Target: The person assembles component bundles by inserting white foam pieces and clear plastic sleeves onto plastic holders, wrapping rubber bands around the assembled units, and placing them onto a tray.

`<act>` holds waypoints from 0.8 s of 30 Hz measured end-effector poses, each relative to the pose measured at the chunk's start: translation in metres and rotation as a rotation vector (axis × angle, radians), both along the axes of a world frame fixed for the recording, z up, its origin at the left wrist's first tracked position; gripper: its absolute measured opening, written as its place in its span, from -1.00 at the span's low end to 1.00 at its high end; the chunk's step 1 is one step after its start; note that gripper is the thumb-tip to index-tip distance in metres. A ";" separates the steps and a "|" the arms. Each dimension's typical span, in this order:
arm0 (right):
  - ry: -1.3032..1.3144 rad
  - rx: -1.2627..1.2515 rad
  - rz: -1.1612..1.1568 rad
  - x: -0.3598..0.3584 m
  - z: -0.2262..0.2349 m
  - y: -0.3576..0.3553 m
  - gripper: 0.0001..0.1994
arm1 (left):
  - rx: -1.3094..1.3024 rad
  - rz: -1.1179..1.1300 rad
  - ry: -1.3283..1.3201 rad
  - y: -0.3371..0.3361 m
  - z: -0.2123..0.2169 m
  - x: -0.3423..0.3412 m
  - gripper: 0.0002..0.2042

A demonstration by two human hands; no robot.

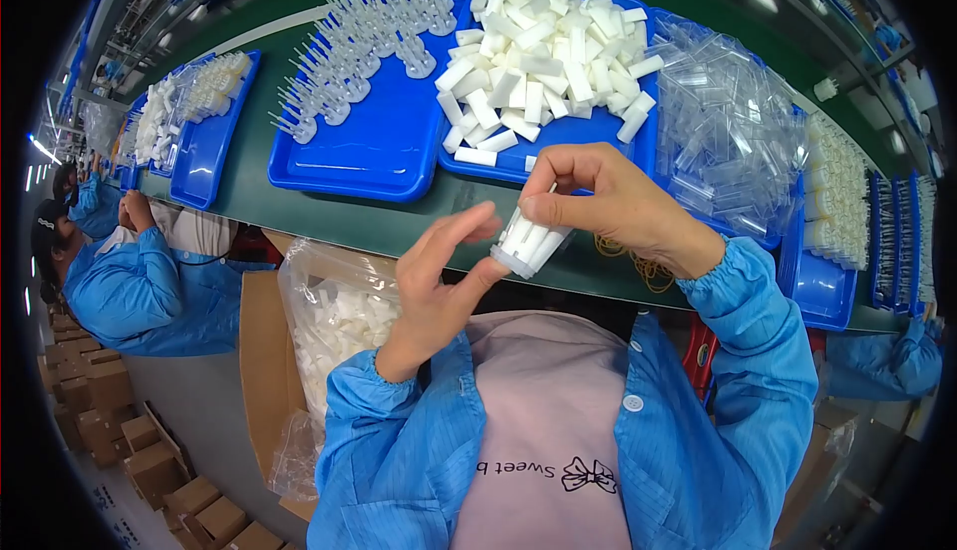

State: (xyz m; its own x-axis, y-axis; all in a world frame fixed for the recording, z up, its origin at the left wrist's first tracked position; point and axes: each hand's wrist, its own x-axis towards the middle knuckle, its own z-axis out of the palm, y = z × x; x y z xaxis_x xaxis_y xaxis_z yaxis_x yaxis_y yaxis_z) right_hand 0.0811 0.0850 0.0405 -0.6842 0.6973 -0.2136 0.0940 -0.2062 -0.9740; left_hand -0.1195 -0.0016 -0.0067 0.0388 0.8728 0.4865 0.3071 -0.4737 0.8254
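The right hand (608, 201) is pinching a bundle of white sticks (530, 241) between thumb and fingers, holding it tilted just off the near edge of the green bench (299, 201); the bundle's lower end is sitting in a clear round cap, as far as can be told. The left hand (439, 276) is reaching in from below with fingers spread, its thumb tip touching the lower rim of the bundle; it is not closing on anything.

On the bench, directly beyond the hands, a blue tray (568, 146) is carrying a loose heap of white sticks (543, 61); to its left, a second blue tray (384, 141) is carrying rows of clear stemmed parts (364, 41) along its far edge, standing upright. Toward the right edge of the bench, a heap of clear plastic sleeves (728, 121) is overlapping the first tray's right side; yellow rubber bands (648, 269) are lying on the near edge, just beside the right wrist.

Below the near edge, to the person's left, a cardboard box (261, 370) is holding a clear bag of white sticks (334, 321); a co-worker (130, 291) in a blue coat is sitting further along the bench's left end.
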 end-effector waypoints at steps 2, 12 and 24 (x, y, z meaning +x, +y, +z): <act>-0.030 0.047 0.004 0.002 0.000 0.002 -0.82 | -0.045 -0.051 0.094 0.000 -0.007 -0.008 -0.68; -0.553 0.795 -0.088 0.014 -0.059 0.054 -0.78 | -0.180 0.032 -0.030 0.000 -0.015 -0.012 -0.85; -0.254 0.460 -0.029 0.014 -0.058 0.050 -0.84 | -0.022 0.020 0.141 0.004 -0.010 -0.011 -0.83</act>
State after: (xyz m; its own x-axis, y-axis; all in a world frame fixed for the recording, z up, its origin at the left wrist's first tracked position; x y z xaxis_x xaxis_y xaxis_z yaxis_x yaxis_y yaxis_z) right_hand 0.0947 0.1352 -0.0171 -0.6299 0.7758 -0.0379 0.3399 0.2314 -0.9115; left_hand -0.1305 0.0028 -0.0170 0.0881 0.8847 0.4577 0.4304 -0.4482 0.7835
